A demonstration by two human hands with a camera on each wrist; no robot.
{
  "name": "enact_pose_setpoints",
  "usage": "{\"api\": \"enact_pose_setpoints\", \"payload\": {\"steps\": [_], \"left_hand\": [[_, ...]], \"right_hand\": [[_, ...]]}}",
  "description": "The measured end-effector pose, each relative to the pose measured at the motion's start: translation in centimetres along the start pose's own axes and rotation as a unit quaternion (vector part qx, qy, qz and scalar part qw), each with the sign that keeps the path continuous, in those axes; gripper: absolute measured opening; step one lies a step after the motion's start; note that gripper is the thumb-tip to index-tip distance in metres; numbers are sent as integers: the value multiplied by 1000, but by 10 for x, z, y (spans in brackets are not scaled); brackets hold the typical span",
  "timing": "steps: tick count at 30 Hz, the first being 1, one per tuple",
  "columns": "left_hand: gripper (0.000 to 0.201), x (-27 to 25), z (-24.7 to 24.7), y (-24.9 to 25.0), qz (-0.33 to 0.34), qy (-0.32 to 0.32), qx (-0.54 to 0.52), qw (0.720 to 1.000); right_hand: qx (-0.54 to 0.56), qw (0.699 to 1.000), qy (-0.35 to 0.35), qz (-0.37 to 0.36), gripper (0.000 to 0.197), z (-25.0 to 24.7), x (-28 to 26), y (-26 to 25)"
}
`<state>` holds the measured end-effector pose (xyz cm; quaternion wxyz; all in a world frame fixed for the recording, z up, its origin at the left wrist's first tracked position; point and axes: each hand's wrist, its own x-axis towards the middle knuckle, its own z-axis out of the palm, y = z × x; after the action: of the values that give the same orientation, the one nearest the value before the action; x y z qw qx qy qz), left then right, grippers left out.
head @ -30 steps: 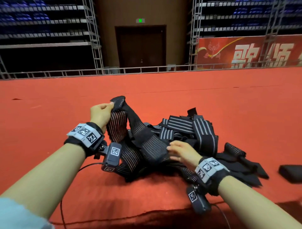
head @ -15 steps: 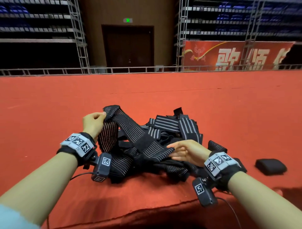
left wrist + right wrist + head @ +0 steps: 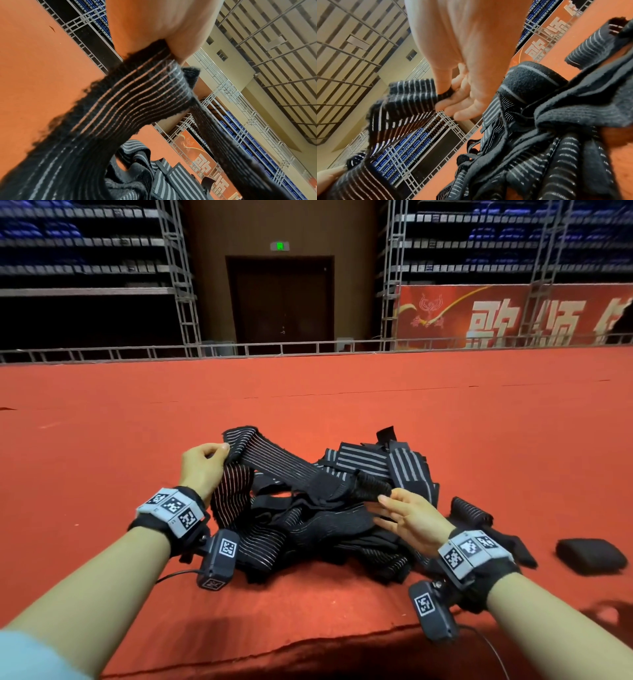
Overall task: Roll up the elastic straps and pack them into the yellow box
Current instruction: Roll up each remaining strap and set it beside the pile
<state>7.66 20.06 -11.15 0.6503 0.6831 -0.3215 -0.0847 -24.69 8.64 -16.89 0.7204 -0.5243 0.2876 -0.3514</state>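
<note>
- Head view: the left hand is pinching one end of a black striped elastic strap, lifting it above the red carpet.
- The right hand is pinching the strap's other end btwn thumb and fingers, per right wrist view.
- The strap is stretching left to right btwn both hands, w/ a loose fold hanging under the left hand.
- The strap pile is lying on the carpet, just beyond and under the hands.
- A rolled black strap is sitting on the carpet, right of the pile, apart from it.
- Left wrist view: strap end is running tight into the fist.
</note>
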Motion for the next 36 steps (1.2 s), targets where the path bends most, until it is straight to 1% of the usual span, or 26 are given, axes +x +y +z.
{"api": "enact_pose_setpoints", "payload": {"steps": [3,6,9,10,16,19,22,25,26,27,29,30,32,33,34,36], "left_hand": [[13,1,3,-3,-12,-2,-8,1000],[16,3,5,-6,-27,-10,-14,999],[20,3,6,-9,-32,-18,-6,999],[20,3,7,-10,-31,-19,-5,999],[17,-3,16,-7,-10,-10,7,1000],[16,-4,20,-6,9,5,21,1000],[20,-5,19,-8,20,33,62,997],[22,3,4,-15,8,97,75,992],[22,6,-2,-17,4,106,85,991],[22,7,-5,-18,14,96,103,990],[22,4,-2,-18,55,32,144,988],[23,2,2,-18,64,3,159,985],[27,-1,8,-19,51,-18,157,986],[27,0,9,-20,38,-14,135,990],[27,1,11,-20,26,-2,116,993],[22,2,12,-17,23,26,111,993]], "right_hand": [[11,1000,5,-3,27,0,1,-2],[54,998,-13,7,27,-2,-1,-3],[63,998,-20,3,11,-2,-2,-1],[63,998,-16,2,11,-1,-2,0],[36,999,-15,27,11,5,-1,1],[16,998,-41,41,10,4,-2,-2],[-40,994,-70,72,8,-4,-5,-6],[-83,993,-29,84,18,-26,-11,-10],[-79,993,-13,82,20,-35,-14,-12],[-61,995,-4,80,20,-42,-17,-13],[-6,997,-2,72,18,-50,-22,-17],[26,998,1,63,19,-51,-23,-20],[101,994,35,25,19,-50,-18,-26],[144,987,70,-2,18,-50,-15,-29],[186,976,112,-36,17,-48,-12,-34],[239,946,189,-108,19,-42,-7,-42]]}}
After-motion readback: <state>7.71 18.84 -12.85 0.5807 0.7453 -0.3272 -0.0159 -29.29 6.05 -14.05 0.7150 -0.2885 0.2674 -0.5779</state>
